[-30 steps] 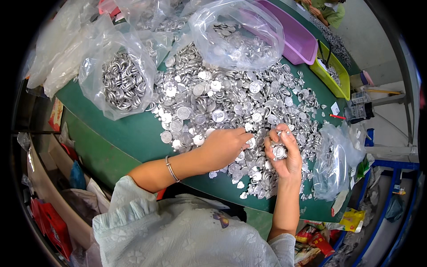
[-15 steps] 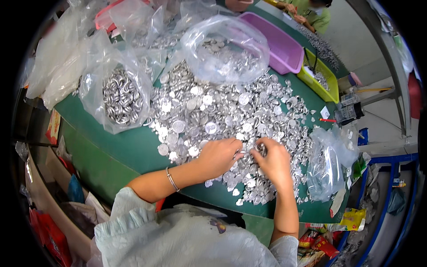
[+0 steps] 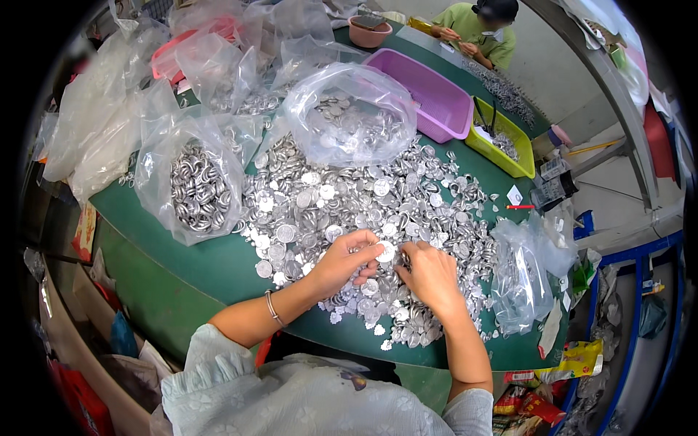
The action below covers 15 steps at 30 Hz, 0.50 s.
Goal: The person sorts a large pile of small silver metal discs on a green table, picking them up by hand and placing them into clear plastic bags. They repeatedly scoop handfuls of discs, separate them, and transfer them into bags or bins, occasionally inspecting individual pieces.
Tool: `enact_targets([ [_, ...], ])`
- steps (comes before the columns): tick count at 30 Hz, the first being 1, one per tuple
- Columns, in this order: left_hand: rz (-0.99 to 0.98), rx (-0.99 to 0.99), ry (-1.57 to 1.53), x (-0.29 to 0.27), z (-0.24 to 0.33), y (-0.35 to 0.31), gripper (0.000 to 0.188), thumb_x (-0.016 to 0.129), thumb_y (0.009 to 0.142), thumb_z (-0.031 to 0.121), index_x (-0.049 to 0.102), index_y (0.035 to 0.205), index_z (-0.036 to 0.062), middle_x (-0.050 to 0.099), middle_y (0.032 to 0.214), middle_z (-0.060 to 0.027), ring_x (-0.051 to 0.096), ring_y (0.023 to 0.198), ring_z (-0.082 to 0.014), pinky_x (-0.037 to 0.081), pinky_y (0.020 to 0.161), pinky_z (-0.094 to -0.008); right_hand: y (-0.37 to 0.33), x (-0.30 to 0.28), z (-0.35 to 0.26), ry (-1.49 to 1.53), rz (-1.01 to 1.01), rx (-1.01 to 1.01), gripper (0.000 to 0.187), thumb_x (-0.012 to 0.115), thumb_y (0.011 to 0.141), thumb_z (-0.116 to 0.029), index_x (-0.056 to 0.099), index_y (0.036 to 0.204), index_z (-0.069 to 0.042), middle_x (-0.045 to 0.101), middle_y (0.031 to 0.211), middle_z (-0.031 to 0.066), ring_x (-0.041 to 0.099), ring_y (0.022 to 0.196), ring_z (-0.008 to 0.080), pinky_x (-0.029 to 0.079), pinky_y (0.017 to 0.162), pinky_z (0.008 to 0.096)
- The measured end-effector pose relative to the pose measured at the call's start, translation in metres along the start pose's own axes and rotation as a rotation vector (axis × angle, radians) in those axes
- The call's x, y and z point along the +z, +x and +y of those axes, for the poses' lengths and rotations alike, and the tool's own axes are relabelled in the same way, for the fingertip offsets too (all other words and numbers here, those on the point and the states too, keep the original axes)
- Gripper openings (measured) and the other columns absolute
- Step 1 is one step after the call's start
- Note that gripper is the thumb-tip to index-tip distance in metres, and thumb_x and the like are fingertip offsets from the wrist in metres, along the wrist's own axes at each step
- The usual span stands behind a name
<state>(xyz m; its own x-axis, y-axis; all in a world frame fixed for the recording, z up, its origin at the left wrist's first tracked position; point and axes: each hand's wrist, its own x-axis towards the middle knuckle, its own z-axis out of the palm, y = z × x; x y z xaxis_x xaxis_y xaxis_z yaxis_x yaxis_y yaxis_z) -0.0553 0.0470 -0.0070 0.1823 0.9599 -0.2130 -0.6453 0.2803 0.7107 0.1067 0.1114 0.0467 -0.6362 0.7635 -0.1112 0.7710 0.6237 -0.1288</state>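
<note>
My left hand (image 3: 340, 266), with a bangle on its wrist, pinches a bright round silver disc (image 3: 385, 251) at the thumb and fingertips. Close by on the right, my right hand (image 3: 432, 277) has its fingertips drawn together beside that disc; whatever they grip is too small or hidden. Both hands are over the near part of a wide heap of small silver metal pieces (image 3: 342, 196), where coin-like discs and curved ring-like pieces lie mixed. A clear plastic bag (image 3: 407, 109) rests on the far side of the heap, with more silver pieces in or under it.
Left of the heap stands a clear bag of curved metal pieces (image 3: 200, 192). Beyond lie a purple basket (image 3: 454, 116) and a yellow-green basket (image 3: 520, 166). A crumpled clear bag (image 3: 520, 272) borders the right side of the green table (image 3: 167, 254). Another person (image 3: 483, 36) works across the table.
My view has shifted slightly. My left hand has turned so a flat disc now shows at its fingertips; my right hand has drawn its fingers closer together.
</note>
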Motion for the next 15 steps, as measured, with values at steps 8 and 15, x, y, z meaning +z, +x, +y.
enact_targets([
  [8, -0.014, -0.002, 0.021, -0.0005, -0.0003, -0.0010, 0.014, 0.056, 0.088, 0.019, 0.051, 0.085, 0.0059, 0.047, 0.064, 0.0002, 0.042, 0.055, -0.0054, 0.031, 0.042, -0.0192, 0.0011, -0.0045, 0.0022, 0.023, -0.038, -0.035, 0.027, 0.069, 0.069, -0.020, 0.060, 0.090, -0.005, 0.061, 0.084, 0.0130, 0.060, 0.072, 0.0340, 0.047, 0.061, 0.0420],
  [15, -0.017, -0.027, -0.005, -0.0017, 0.0004, -0.0009, 0.013, 0.056, 0.088, 0.018, 0.052, 0.088, 0.0057, 0.049, 0.067, 0.0000, 0.043, 0.057, -0.0052, 0.032, 0.043, -0.0188, 0.0023, -0.0011, 0.0024, 0.089, -0.061, 0.000, 0.026, 0.067, 0.070, -0.018, 0.058, 0.091, -0.005, 0.061, 0.088, 0.0150, 0.059, 0.077, 0.0348, 0.046, 0.066, 0.0426],
])
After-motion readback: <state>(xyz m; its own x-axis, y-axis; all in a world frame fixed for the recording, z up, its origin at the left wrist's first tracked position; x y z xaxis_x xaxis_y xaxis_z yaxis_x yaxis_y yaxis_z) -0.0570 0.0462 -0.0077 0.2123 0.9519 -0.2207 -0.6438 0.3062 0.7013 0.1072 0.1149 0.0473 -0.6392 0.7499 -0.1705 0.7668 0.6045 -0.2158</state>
